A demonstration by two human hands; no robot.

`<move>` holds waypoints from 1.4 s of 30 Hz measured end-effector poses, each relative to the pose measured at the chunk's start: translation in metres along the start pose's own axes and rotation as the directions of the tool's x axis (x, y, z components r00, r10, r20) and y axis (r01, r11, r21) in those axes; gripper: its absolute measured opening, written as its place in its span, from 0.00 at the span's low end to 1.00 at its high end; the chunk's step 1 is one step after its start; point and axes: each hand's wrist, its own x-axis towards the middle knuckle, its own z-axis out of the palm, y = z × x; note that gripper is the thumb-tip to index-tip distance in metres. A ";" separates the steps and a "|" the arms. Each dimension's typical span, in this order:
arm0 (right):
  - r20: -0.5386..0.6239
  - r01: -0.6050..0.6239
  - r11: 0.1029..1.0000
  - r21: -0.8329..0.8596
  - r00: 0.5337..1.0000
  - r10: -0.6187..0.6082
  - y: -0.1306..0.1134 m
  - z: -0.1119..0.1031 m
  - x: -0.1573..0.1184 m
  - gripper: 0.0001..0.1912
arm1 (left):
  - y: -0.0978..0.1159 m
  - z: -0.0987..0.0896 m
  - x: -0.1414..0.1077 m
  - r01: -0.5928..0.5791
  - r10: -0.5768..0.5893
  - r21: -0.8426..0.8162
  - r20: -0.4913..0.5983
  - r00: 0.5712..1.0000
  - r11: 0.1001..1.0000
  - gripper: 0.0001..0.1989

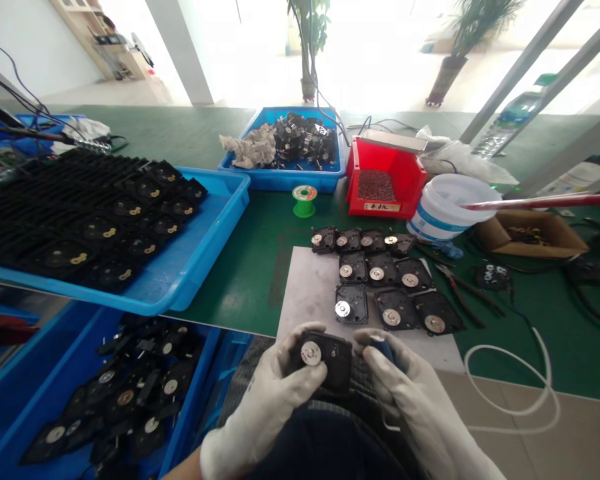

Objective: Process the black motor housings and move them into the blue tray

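Observation:
My left hand (285, 380), in a white glove, grips a black plastic housing (337, 367) with a round silver disc on it, the thumb resting near the disc. To its right, my gloved right hand (400, 377) is closed round a small dark-blue object (380, 345); the fingers cover most of it, so its kind cannot be made out. Beyond both hands, several similar black housings (377, 272) with silver discs lie in rows on and behind a white sheet (303, 287).
At left stands a blue tray (195, 267) stacked with black housings, above a blue bin (207, 373) of loose ones. Toward the back are a parts tray (290, 179), a solder spool (305, 201), a red bin (405, 193) and a white bucket (425, 217). Pliers (460, 290) lie at right.

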 end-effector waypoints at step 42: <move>0.041 0.393 0.707 -0.588 0.887 -0.459 0.003 -0.016 -0.011 0.08 | -0.001 -0.008 -0.006 0.077 -0.106 0.314 0.078 0.991 0.946 0.32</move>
